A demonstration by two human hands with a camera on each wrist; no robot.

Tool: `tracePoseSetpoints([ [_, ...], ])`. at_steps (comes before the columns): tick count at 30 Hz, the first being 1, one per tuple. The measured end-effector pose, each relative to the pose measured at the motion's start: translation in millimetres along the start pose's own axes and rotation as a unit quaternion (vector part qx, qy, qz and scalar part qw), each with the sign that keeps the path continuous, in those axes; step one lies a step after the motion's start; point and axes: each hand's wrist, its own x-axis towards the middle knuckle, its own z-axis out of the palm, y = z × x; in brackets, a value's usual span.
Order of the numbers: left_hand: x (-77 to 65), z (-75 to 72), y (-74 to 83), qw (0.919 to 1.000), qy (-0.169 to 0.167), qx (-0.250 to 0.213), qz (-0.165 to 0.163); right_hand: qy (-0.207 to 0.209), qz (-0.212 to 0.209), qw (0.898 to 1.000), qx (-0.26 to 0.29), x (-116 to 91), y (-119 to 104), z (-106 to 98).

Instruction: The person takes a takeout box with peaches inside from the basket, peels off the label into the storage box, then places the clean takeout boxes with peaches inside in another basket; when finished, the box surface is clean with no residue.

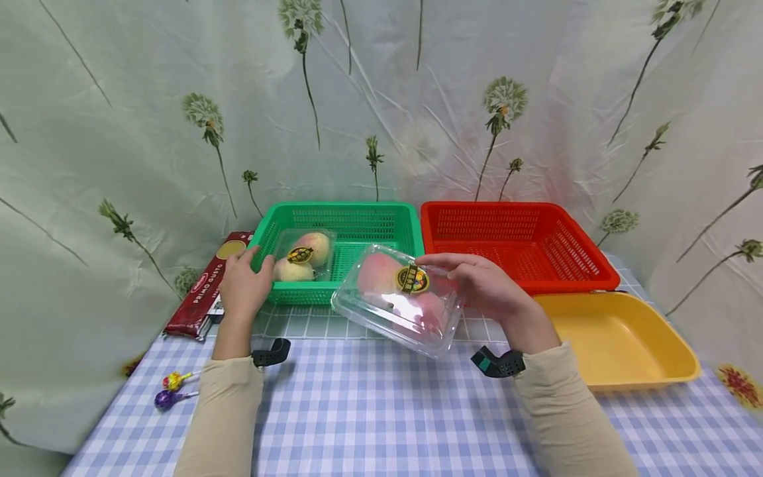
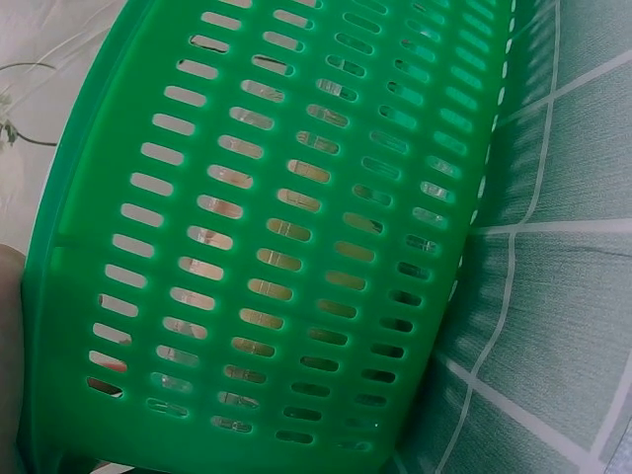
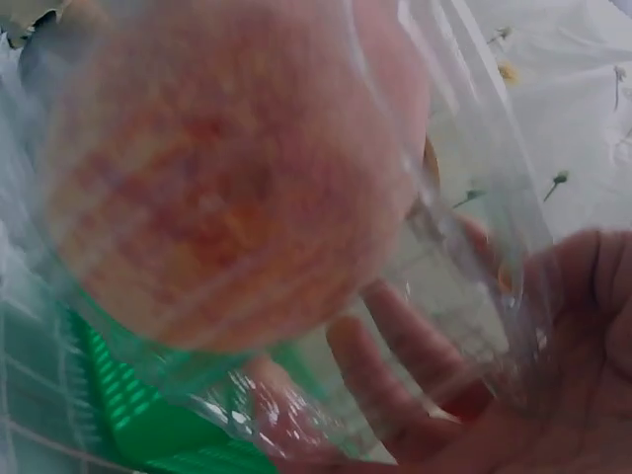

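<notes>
A clear plastic box of peaches (image 1: 381, 281) with a black and gold label hangs tilted above the tablecloth, just in front of the green basket (image 1: 304, 293). My right hand (image 1: 491, 291) grips it by its right end; through the plastic in the right wrist view, fingers (image 3: 385, 380) show beneath it and one peach (image 3: 227, 188) fills much of the picture. At the basket's front left corner, my left hand (image 1: 244, 281) holds the rim. A second clear box of peaches (image 1: 318, 265), paler, lies inside the basket on the left.
A red basket (image 1: 518, 286) stands right of the green one, with a yellow tray (image 1: 614, 338) in front of it. A dark red Primo Gusto packet (image 1: 197, 298) lies at the left, and two lollipops, yellow-red (image 1: 173, 381) and purple (image 1: 165, 399), lie nearer.
</notes>
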Motion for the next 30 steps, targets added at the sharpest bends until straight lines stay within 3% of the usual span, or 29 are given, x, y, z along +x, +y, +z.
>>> tracePoseSetpoints([
  [5, -0.1, 3.1, 1.6, 0.9999, 0.002, -0.01, -0.008, -0.087, -0.04, 0.995, 0.005, -8, 17, -10],
  [10, -3.8, 4.1, 9.4, 0.9987, 0.049, -0.01, -0.001, -0.138, -0.066, 0.988, -0.039, -10, 31, -17],
  [13, -7.7, 2.8, 19.0, 0.9942, 0.101, -0.011, 0.033, -0.149, -0.056, 0.986, -0.056, -9, 37, -20],
  [16, -12.4, 0.2, 32.5, 0.9847, 0.149, -0.037, 0.082, -0.142, -0.04, 0.987, -0.065, -7, 43, -24],
  [20, -21.3, -3.8, 51.8, 0.9677, 0.166, -0.115, 0.15, -0.144, -0.033, 0.987, -0.07, -4, 51, -30],
  [22, -26.7, -5.1, 60.0, 0.9593, 0.15, -0.159, 0.179, -0.152, -0.036, 0.985, -0.073, -3, 54, -33],
  [25, -35.1, -6.3, 70.9, 0.9522, 0.085, -0.205, 0.209, -0.152, -0.035, 0.984, -0.081, -1, 59, -37],
  [28, -42.4, -6.6, 79.3, 0.9446, -0.015, -0.227, 0.237, -0.13, -0.021, 0.987, -0.09, -1, 64, -40],
  [30, -46.1, -5.9, 83.1, 0.9288, -0.102, -0.244, 0.26, -0.112, -0.012, 0.988, -0.102, -1, 66, -42],
])
